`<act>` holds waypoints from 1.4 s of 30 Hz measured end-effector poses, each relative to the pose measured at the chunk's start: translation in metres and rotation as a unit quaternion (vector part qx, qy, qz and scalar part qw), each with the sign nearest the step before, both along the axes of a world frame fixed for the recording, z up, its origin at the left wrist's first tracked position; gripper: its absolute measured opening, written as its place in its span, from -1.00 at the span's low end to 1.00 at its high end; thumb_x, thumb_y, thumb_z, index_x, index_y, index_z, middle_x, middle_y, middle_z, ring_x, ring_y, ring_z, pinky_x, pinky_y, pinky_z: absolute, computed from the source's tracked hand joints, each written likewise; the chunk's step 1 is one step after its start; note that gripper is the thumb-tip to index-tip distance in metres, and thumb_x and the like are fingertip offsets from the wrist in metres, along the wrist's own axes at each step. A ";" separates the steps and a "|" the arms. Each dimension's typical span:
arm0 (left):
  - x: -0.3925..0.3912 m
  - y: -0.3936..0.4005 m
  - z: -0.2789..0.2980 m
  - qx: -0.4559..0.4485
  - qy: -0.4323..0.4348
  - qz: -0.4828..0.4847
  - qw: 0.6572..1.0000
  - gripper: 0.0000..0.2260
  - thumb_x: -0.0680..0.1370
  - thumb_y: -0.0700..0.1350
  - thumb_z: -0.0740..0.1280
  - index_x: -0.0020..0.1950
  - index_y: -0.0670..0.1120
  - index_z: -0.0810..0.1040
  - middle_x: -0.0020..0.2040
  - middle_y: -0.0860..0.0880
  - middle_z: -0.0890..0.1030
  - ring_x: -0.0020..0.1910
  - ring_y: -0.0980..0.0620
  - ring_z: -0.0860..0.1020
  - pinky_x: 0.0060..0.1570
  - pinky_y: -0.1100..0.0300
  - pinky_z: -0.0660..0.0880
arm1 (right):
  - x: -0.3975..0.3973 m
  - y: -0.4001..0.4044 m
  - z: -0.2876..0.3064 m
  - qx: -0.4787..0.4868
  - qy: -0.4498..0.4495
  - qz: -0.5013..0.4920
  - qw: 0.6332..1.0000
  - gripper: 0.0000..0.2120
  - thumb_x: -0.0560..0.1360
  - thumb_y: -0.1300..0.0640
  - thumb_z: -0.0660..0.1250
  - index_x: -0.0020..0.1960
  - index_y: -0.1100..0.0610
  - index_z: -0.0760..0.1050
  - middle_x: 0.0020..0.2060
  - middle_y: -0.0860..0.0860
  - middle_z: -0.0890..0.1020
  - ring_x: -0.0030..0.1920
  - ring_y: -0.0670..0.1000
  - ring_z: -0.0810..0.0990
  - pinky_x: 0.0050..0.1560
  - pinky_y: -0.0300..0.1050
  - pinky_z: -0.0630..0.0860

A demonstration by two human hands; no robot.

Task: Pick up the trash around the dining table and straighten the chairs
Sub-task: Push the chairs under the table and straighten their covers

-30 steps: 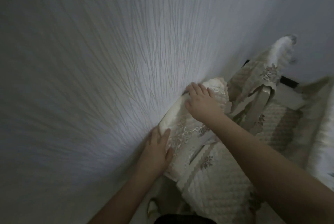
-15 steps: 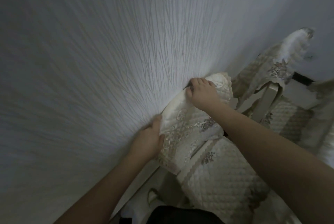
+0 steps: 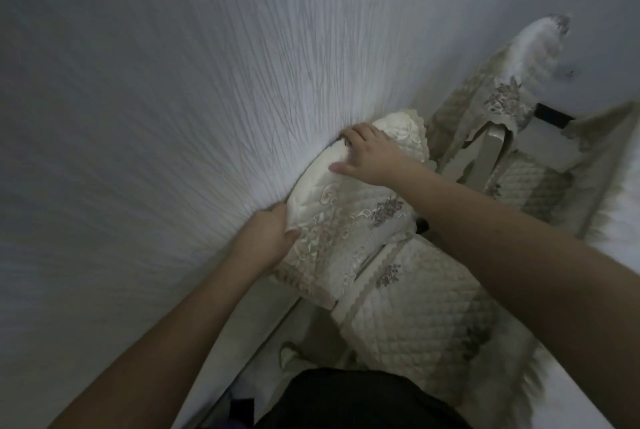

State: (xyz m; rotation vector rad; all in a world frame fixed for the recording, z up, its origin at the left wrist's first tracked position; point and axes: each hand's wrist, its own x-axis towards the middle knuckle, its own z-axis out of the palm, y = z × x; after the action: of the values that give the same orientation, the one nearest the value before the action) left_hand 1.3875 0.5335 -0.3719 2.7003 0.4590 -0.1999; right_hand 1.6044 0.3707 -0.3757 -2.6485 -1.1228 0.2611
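Observation:
A dining chair stands close against the wall, its backrest [image 3: 349,220] under a cream lace-trimmed quilted cover. My left hand [image 3: 268,238] grips the near end of the backrest top, fingers curled round its edge. My right hand [image 3: 370,156] grips the far end, fingers wrapped over the top toward the wall and thumb on the front. The quilted seat cushion [image 3: 419,310] lies below my right forearm. A second covered chair [image 3: 498,96] stands beyond it, also by the wall.
A textured white wall [image 3: 173,116] fills the left and top, touching the chair's back. A fringed tablecloth edge [image 3: 620,220] shows at the right. My dark clothing [image 3: 353,397] is at the bottom. The room is dim.
My left hand moved from the lower cover up round the near end of the backrest. The right hand stays on the far end. The view shifted slightly.

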 end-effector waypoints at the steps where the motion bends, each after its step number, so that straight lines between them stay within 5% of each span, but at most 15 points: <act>1: 0.000 0.001 -0.002 -0.005 0.003 -0.003 1.000 -0.56 0.51 0.10 0.35 0.24 -0.18 0.46 0.09 -0.21 0.61 0.04 -0.17 0.58 -0.02 0.06 0.51 | -0.001 -0.002 -0.002 -0.015 -0.005 0.010 1.000 -0.13 0.37 -0.45 0.20 0.46 0.10 0.18 0.44 0.07 0.25 0.47 0.10 0.15 0.46 0.16 0.13; 9: -0.008 0.001 -0.015 -0.032 0.009 0.017 0.999 -0.54 0.54 0.10 0.31 0.22 -0.25 0.43 0.09 -0.31 0.58 0.02 -0.24 0.57 -0.03 0.00 0.51 | -0.006 0.008 0.000 -0.021 -0.020 -0.025 0.999 -0.01 0.28 -0.39 0.39 0.45 0.20 0.15 0.40 0.15 0.28 0.46 0.15 0.17 0.46 0.13 0.14; 21: -0.003 -0.001 -0.011 0.005 0.042 -0.018 0.999 -0.56 0.57 0.08 0.29 0.16 -0.28 0.37 0.05 -0.38 0.57 0.00 -0.30 0.57 -0.11 -0.01 0.45 | -0.019 0.013 0.012 -0.073 0.034 -0.079 0.994 0.12 0.36 -0.33 0.37 0.54 0.25 -0.18 0.55 0.20 -0.11 0.54 0.16 -0.16 0.49 -0.03 -0.18; 31: 0.004 -0.002 -0.006 -0.032 0.076 -0.016 0.996 -0.51 0.54 0.11 0.32 0.20 -0.28 0.37 0.11 -0.32 0.55 0.05 -0.26 0.55 -0.06 0.03 0.46 | -0.012 0.009 0.018 -0.065 0.033 -0.052 0.996 0.06 0.34 -0.30 0.41 0.54 0.24 -0.04 0.54 0.18 0.01 0.54 0.16 -0.09 0.49 -0.03 -0.13; 38: -0.001 -0.001 -0.008 -0.054 0.061 -0.054 0.995 -0.55 0.50 0.19 0.32 0.16 -0.15 0.43 0.08 -0.17 0.58 0.03 -0.15 0.55 -0.05 0.06 0.49 | -0.012 0.001 0.018 -0.046 0.000 -0.047 0.998 0.00 0.21 -0.37 0.45 0.45 0.14 0.21 0.40 0.08 0.32 0.45 0.11 0.20 0.39 0.11 0.29; 42: -0.005 -0.006 -0.004 -0.077 0.085 -0.075 0.991 -0.53 0.49 0.24 0.31 0.17 -0.11 0.43 0.06 -0.10 0.60 -0.01 -0.08 0.56 -0.05 0.05 0.51 | -0.019 -0.010 0.019 -0.054 -0.007 -0.044 0.998 -0.01 0.21 -0.38 0.45 0.42 0.15 0.23 0.39 0.08 0.34 0.44 0.10 0.22 0.40 0.07 0.27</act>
State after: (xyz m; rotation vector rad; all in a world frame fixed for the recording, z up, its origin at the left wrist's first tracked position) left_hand 1.3823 0.5272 -0.3762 2.5757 0.2760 -0.4903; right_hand 1.5851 0.3607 -0.3569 -2.7903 -1.0191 0.2935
